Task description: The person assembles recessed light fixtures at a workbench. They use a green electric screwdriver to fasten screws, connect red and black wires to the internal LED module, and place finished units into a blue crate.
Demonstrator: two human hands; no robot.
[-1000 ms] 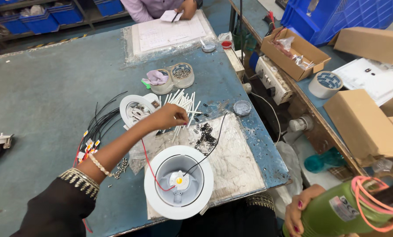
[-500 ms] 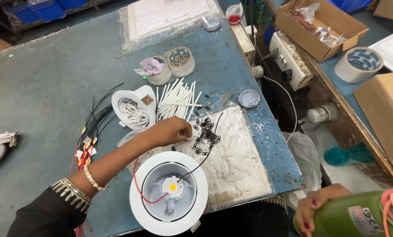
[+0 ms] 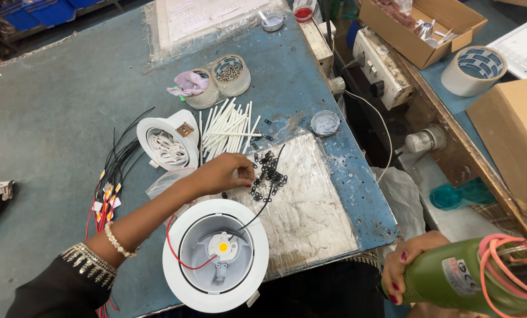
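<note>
Two hands | left hand (image 3: 225, 172) pinching among small black metal clips (image 3: 268, 175) on blue counter (image 3: 45, 118) | right hand (image 3: 406, 264) clamped around green power screwdriver (image 3: 472, 284) | round white downlight housing (image 3: 215, 254) nearby

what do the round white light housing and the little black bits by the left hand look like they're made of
Round white light housing: smooth matte white rim, likely painted metal or moulded plastic; the grey inner cup looks like plastic.
Little black bits: flat, dark, with holes, possibly blackened metal, too small to be sure.
The left hand reaches them on a crinkled, shiny clear plastic sheet.
</note>
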